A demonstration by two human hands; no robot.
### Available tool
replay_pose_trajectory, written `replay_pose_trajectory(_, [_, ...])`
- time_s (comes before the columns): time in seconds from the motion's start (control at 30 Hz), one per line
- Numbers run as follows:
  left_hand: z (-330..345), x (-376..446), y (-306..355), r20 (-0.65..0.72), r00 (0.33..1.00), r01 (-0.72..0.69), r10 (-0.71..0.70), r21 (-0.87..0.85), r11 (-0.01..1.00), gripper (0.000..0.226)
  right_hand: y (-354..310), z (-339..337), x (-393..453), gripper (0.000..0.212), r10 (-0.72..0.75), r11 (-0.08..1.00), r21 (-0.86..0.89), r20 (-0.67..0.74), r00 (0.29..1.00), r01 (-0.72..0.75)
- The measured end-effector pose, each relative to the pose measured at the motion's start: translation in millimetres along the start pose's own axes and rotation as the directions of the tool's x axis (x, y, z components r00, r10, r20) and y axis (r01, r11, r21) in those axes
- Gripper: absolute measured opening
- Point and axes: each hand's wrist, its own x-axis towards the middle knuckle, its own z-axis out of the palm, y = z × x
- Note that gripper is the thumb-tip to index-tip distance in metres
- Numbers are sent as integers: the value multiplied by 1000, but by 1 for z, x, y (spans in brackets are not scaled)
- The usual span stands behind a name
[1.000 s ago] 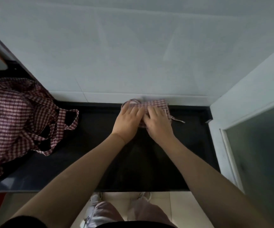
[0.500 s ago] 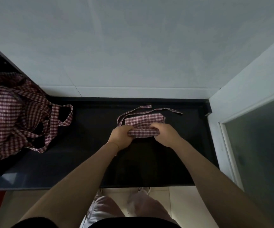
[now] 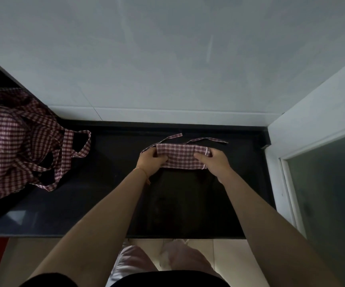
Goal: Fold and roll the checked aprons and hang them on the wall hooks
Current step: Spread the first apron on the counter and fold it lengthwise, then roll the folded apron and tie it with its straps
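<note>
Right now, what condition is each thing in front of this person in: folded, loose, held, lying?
Folded apron: folded into a compact band, gripped at both ends, by the black counter.
Apron ties: loose, trailing behind the band on the counter.
Apron pile: unfolded, crumpled in a heap at the left, straps looping loose.
Left hand: gripping the band's left end.
Right hand: gripping the band's right end.

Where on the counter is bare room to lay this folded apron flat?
Free: dark counter between the apron heap and left hand; also nearer its front edge. Crowded: the left end, and behind the folded apron, where the ties lie.
</note>
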Motion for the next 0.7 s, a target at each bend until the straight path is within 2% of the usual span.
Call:
replay_pose_trajectory(0.07, [4, 2, 6, -46, 999, 11, -9, 35, 999, 34, 0, 6, 3, 20, 27, 997, -77, -44, 999, -31])
replay_pose_trajectory(0.17, [10, 6, 11, -82, 995, 62, -57, 53, 997, 49, -6, 11, 5, 26, 22, 954, -298, -68, 997, -42])
replay_pose_trajectory(0.23, [13, 1, 13, -219, 975, 83, -38, 204, 975, 52, -9, 15, 8, 33, 50, 923, -379, -47, 998, -64])
replay_pose_trajectory(0.3, [17, -13, 13, -414, 906, 70, 88, 352, 933, 41, -11, 18, 10, 43, 82, 905, -415, -43, 996, -92])
replay_pose_trajectory(0.33, [21, -22, 13, -452, 884, 55, 120, 355, 933, 32, -12, 19, 10, 46, 93, 901, -421, -45, 995, -103])
replay_pose_trajectory(0.37, [26, -31, 11, -432, 899, 69, 76, 311, 948, 29, -12, 19, 11, 49, 96, 901, -420, -45, 994, -106])
replay_pose_trajectory(0.43, [38, -43, 5, -280, 940, 224, -195, 77, 972, 43, -11, 18, 12, 53, 91, 905, -414, -43, 995, -100])
replay_pose_trajectory(0.47, [45, -45, 2, -151, 921, 343, -358, -117, 932, 46, -10, 18, 11, 54, 91, 906, -411, -45, 995, -101])
replay_pose_trajectory(0.5, [50, -46, 1, -18, 883, 438, -468, -323, 839, 45, -9, 18, 9, 56, 97, 906, -409, -45, 994, -106])
replay_pose_trajectory(0.53, [55, -44, 0, 77, 858, 476, -507, -488, 731, 42, -9, 18, 8, 57, 110, 906, -407, -36, 993, -115])
replay_pose_trajectory(0.57, [59, -44, 2, 115, 854, 467, -508, -602, 648, 40, -8, 19, 6, 59, 125, 905, -406, -22, 992, -123])
replay_pose_trajectory(0.7, [67, -35, 8, 117, 852, 416, -510, -743, 525, 50, -3, 19, -2, 55, 162, 940, -311, 49, 986, -139])
